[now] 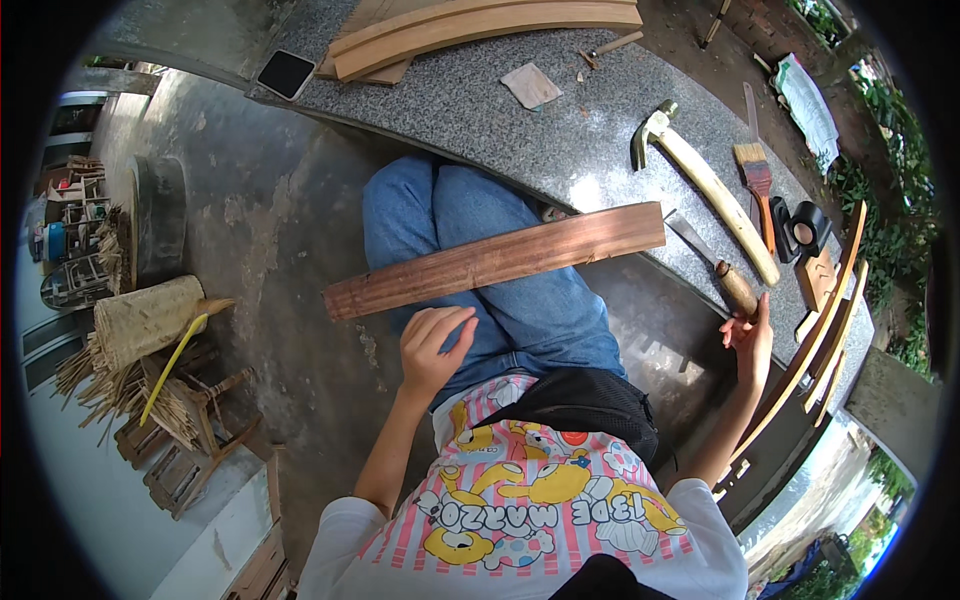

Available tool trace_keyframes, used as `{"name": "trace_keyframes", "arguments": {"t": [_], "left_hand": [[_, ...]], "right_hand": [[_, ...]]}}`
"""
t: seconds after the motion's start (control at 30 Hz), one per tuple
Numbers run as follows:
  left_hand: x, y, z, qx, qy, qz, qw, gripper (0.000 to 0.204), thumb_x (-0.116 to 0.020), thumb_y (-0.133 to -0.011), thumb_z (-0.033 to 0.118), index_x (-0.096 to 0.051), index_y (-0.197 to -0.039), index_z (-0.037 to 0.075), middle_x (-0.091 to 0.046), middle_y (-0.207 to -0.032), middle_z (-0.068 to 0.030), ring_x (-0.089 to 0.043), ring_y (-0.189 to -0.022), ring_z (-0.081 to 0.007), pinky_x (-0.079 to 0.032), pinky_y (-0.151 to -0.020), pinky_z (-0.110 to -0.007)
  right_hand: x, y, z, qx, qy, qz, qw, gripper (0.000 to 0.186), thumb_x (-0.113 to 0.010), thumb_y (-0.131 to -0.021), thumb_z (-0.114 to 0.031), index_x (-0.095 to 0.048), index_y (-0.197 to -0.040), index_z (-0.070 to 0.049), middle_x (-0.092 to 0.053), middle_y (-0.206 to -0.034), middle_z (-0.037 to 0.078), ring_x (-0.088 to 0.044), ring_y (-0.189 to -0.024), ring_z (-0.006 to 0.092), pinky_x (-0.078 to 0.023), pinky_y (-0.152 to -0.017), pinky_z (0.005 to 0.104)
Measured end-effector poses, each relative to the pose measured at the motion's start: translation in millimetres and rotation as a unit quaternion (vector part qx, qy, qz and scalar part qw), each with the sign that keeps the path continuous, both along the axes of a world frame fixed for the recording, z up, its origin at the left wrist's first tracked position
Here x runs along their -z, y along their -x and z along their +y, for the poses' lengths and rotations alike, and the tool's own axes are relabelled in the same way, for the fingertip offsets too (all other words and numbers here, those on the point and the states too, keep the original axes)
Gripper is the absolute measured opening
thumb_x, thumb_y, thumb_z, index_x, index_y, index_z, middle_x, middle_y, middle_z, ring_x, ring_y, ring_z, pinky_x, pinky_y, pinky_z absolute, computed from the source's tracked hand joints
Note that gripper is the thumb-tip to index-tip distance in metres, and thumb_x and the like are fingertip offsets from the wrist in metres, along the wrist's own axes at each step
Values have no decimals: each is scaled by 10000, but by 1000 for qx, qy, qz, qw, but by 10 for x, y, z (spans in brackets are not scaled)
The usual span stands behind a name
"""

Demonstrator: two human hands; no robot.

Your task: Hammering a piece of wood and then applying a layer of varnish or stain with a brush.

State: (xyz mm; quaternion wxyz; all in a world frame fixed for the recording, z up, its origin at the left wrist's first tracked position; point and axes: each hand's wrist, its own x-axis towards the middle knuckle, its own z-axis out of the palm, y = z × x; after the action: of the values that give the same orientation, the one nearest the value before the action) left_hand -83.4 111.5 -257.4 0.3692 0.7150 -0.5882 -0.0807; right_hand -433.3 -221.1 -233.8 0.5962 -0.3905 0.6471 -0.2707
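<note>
While left hand [432,352] curls near plank [497,258], right hand [749,338] half-spread by chisel [734,286], lettered shirt [545,490]

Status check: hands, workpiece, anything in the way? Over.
Left hand loosely curled, empty, near the wooden board. Right hand at the chisel, grip unclear. Board across the lap; chisel tip close to its right end.

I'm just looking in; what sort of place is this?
Likely a makeshift, partly open-air woodworking spot. A wooden board lies across the person's lap, a chisel lies on the stone table, and leafy plants show beyond it.
</note>
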Motion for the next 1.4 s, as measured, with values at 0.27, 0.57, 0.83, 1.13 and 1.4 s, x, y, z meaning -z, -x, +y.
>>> {"name": "trace_keyframes", "arguments": {"t": [0.27, 0.57, 0.83, 1.13, 1.4], "left_hand": [[-90, -419, -184, -225, -67, -148, 961, 717, -865, -651, 392, -582, -1233, 82, -598, -1240, -52, -507, -1254, -280, -103, -1141, -627], [19, -416, -746, -85, -39, -88, 992, 660, -882, -607, 379, -636, -1128, 58, -677, -1014, -84, -628, -966, -253, -431, -909, -405], [-116, -636, -907, -52, -28, -116, 991, 640, -899, -577, 299, -642, -1113, 64, -676, -1042, -64, -626, -952, -256, -429, -902, -394], [-56, -527, -953, -58, -57, -90, 993, 614, -873, -618, 329, -630, -1139, 114, -649, -1115, -45, -588, -1037, -256, -391, -959, -407], [-36, -529, -922, -74, -66, -128, 987, 634, -851, -647, 384, -614, -1172, 119, -647, -1115, -42, -585, -1035, -257, -393, -958, -410]], "right_hand": [[-96, -98, -262, -156, 2, 277, 948, 811, -365, -914, -709, -503, -490, -31, -485, -447, 82, -480, -358, 168, -365, -369, 312], [-113, -99, -285, -172, 35, 378, 909, 892, -349, -903, -723, -566, -529, 57, -549, -486, 167, -590, -430, 266, -487, -484, 387], [-410, -481, -212, -158, 252, 558, 775, 525, -506, -940, -460, -645, -974, 45, -655, -889, 267, -638, -883, 436, -489, -830, 463], [64, -460, -954, -163, 471, 477, 724, 158, -651, -817, -131, -607, -871, 11, -627, -850, 190, -616, -835, 383, -494, -742, 458], [162, -909, -1380, -232, 402, 559, 687, 79, -611, -771, -86, -640, -796, -17, -678, -804, 177, -683, -736, 351, -545, -622, 448]]}}
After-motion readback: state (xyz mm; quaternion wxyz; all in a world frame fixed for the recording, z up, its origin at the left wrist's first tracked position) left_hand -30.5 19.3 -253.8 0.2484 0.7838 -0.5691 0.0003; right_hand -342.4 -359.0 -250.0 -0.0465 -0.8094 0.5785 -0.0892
